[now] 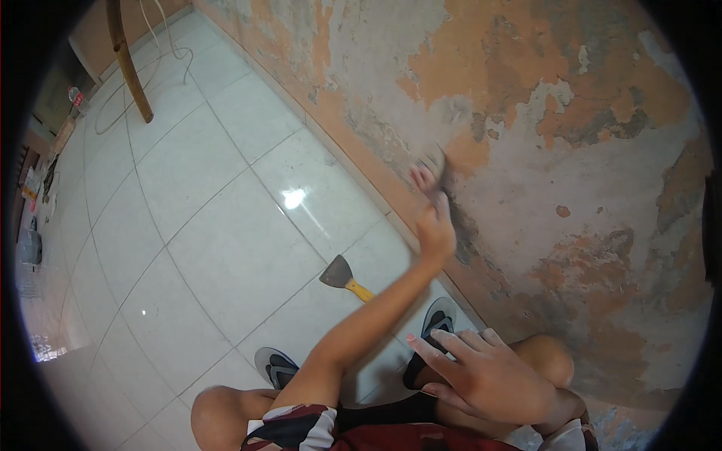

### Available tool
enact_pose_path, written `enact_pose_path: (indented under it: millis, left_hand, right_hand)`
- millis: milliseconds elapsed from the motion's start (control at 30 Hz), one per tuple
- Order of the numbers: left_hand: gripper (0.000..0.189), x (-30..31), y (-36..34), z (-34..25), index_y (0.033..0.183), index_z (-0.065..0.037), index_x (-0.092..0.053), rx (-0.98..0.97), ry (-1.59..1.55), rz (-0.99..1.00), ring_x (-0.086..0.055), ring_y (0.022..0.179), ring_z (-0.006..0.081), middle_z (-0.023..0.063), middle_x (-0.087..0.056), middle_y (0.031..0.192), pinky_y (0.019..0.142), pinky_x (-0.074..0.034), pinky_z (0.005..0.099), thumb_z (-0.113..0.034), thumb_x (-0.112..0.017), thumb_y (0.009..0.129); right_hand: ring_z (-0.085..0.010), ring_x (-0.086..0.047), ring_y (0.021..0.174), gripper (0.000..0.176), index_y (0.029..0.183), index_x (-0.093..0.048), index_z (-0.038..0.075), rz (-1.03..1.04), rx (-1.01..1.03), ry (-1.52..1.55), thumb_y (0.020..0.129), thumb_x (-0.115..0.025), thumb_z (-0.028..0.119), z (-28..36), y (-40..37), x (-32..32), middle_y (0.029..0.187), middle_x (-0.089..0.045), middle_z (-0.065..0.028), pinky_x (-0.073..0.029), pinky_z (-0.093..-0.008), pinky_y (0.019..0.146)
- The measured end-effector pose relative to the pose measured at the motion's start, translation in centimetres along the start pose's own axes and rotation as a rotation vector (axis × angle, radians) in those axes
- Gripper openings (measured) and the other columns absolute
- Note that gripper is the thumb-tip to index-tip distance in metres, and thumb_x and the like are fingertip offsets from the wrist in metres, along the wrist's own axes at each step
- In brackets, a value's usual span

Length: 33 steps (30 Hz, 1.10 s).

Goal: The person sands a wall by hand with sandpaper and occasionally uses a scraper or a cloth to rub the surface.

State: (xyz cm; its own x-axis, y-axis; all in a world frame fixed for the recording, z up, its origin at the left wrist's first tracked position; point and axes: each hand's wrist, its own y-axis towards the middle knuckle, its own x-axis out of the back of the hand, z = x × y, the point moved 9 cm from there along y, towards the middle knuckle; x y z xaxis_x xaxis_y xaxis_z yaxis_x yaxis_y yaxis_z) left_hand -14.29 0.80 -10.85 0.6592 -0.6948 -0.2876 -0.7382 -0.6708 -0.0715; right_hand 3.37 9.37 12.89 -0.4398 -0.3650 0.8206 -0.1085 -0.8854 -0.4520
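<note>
My left hand [436, 229] reaches out to the peeling wall [541, 165], its fingers closed on a pale flat pad [432, 161] pressed to the plaster low down. The hand and pad are slightly blurred, and the pad's exact kind cannot be made out. Over my knee, near the bottom right, my right hand [496, 376] hangs with its fingers spread, dusty at the tips, holding nothing. A scraper [346, 276] with a wide dark blade and yellow handle lies on the floor, partly covered by my left forearm.
White floor tiles [203, 225] meet the wall along an orange skirting [331, 143]. My sandalled feet [280, 367] are below me. Farther off are a wooden pole [131, 71], a pale cable [174, 51] and a bottle [77, 99]; assorted items line the left edge.
</note>
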Motion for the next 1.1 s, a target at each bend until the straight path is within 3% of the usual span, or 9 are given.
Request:
enact_pose_path:
  millis: [33, 300, 367, 433, 767, 867, 933, 1000, 1100]
  left_hand:
    - [0.06, -1.6, -2.0, 0.9, 0.161, 0.005, -0.022, 0.135, -0.048, 0.198, -0.006, 0.161, 0.0323, 0.0259, -0.008, 0.171, 0.126, -0.012, 0.0359, -0.024, -0.041, 0.113]
    - [0.056, 1.7, 1.6, -6.4, 0.158, 0.008, -0.029, -0.334, -0.005, -0.232, -0.007, 0.16, 0.0323, 0.0288, -0.012, 0.17, 0.127, -0.011, 0.038, -0.023, -0.041, 0.113]
    - [0.052, 4.0, 6.0, -5.2, 0.143, 0.013, -0.05, -0.077, 0.04, -0.261, -0.05, 0.141, 0.031, 0.0326, -0.053, 0.147, 0.115, -0.035, 0.0368, -0.029, -0.043, 0.112]
    - [0.051, 6.2, 8.0, -7.2, 0.084, 0.005, -0.058, -0.148, -0.055, -0.373, -0.046, 0.074, 0.0171, 0.0074, -0.056, 0.075, 0.071, -0.043, 0.0369, -0.037, -0.051, 0.111]
    - [0.052, -1.0, -2.1, -1.2, 0.139, 0.011, -0.054, 0.076, 0.078, 0.016, -0.062, 0.123, 0.0346, 0.0269, -0.063, 0.135, 0.105, -0.044, 0.0392, -0.033, -0.045, 0.112]
    - [0.045, -0.8, -2.4, -3.4, 0.116, 0.011, -0.064, -0.274, -0.059, -0.198, -0.06, 0.103, 0.0279, 0.0197, -0.067, 0.112, 0.096, -0.045, 0.0417, -0.03, -0.045, 0.113]
    - [0.057, 1.8, 0.8, -5.3, 0.146, 0.013, -0.046, -0.358, -0.015, -0.458, -0.041, 0.148, 0.0374, 0.0302, -0.044, 0.156, 0.121, -0.029, 0.039, -0.033, -0.044, 0.112]
    - [0.053, 5.3, 7.4, -4.0, 0.115, 0.012, -0.061, -0.011, -0.079, -0.387, -0.062, 0.097, 0.0253, 0.0196, -0.069, 0.106, 0.092, -0.048, 0.0398, -0.038, -0.045, 0.112]
    - [0.052, 10.4, 12.5, -6.4, 0.102, 0.009, -0.06, -0.071, -0.214, -0.528, -0.051, 0.08, 0.0215, 0.0116, -0.062, 0.087, 0.08, -0.047, 0.0401, -0.04, -0.046, 0.112]
  right_hand:
    - [-0.0286, -0.059, 0.104, 0.065, 0.156, -0.042, 0.006, 0.002, 0.005, 0.002, 0.101, -0.062, 0.035, 0.1, 0.4, 0.0, 0.125, -0.057, -0.0169, -0.046, -0.0406, 0.086]
    - [-0.0256, -0.058, 0.104, 0.072, 0.155, -0.044, 0.008, -0.021, 0.12, -0.028, 0.094, -0.069, 0.036, 2.4, 1.7, 0.5, 0.124, -0.057, -0.0148, -0.046, -0.039, 0.086]
    - [-0.0257, -0.058, 0.104, 0.071, 0.155, -0.044, 0.008, -0.009, 0.094, -0.029, 0.094, -0.069, 0.036, 2.0, 1.3, 0.1, 0.124, -0.057, -0.0146, -0.045, -0.0393, 0.086]
    - [-0.0257, -0.058, 0.104, 0.071, 0.155, -0.044, 0.009, 0.012, 0.08, -0.035, 0.095, -0.069, 0.035, 1.6, 0.9, -0.2, 0.124, -0.057, -0.0144, -0.045, -0.0396, 0.086]
    - [-0.0302, -0.058, 0.105, 0.068, 0.156, -0.04, 0.004, 0.052, 0.042, 0.047, 0.099, -0.064, 0.034, 0.8, 1.5, 0.1, 0.127, -0.055, -0.0182, -0.044, -0.0419, 0.085]
    - [-0.0292, -0.058, 0.106, 0.069, 0.156, -0.042, 0.005, 0.04, 0.058, 0.039, 0.097, -0.066, 0.034, 1.1, 1.9, 0.6, 0.127, -0.056, -0.0172, -0.045, -0.0414, 0.085]
    - [-0.0284, -0.058, 0.106, 0.07, 0.155, -0.044, 0.006, 0.047, 0.054, 0.038, 0.095, -0.068, 0.034, 1.0, 1.9, 0.5, 0.126, -0.056, -0.0165, -0.046, -0.0409, 0.085]
    - [-0.027, -0.06, 0.106, 0.073, 0.153, -0.047, 0.009, 0.0, 0.062, 0.005, 0.091, -0.074, 0.034, 1.0, 1.6, 0.2, 0.126, -0.058, -0.0149, -0.048, -0.0397, 0.085]
    - [-0.027, -0.062, 0.105, 0.074, 0.153, -0.049, 0.01, 0.031, 0.026, 0.029, 0.088, -0.077, 0.033, 0.5, 1.2, -0.4, 0.126, -0.059, -0.0146, -0.05, -0.0395, 0.084]
